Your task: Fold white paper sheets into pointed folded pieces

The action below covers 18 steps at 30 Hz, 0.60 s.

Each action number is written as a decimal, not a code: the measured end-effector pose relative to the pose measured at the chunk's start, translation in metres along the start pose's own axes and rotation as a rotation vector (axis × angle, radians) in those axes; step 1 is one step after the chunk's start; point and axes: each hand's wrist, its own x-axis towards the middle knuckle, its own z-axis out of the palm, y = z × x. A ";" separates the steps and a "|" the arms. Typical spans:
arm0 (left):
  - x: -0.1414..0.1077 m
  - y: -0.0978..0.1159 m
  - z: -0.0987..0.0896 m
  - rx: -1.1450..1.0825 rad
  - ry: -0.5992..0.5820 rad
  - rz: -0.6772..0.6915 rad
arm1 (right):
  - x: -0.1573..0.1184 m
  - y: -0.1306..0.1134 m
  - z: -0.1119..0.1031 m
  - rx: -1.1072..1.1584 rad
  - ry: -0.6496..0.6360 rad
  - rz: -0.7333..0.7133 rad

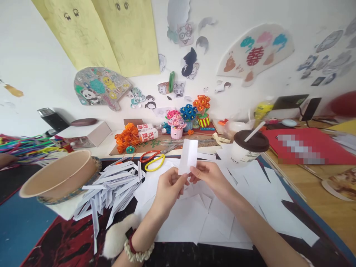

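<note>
A small creased piece of white paper (188, 155) stands upright between my hands. My left hand (170, 185) pinches its lower left edge between thumb and fingers, and my right hand (207, 174) grips the lower right corner. Beneath them, white paper sheets (189, 218) lie spread and overlapping over the dark mat. To the left is a pile of narrow folded paper strips (116, 189). Scissors with red and yellow handles (155, 162) rest just behind the sheets. A cream scrunchie (138, 252) circles my left wrist.
A beige bowl (58, 174) stands at the left, and a lidded cup with a straw (250, 144) at the right back. Orange craft flowers (127, 137) and small flower pots line the wall. A red folder (311, 144) lies right. Part of another person's hand (7, 160) shows far left.
</note>
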 end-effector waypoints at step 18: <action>0.001 0.000 -0.023 1.040 0.174 1.031 | -0.004 -0.012 -0.015 -0.140 -0.058 0.036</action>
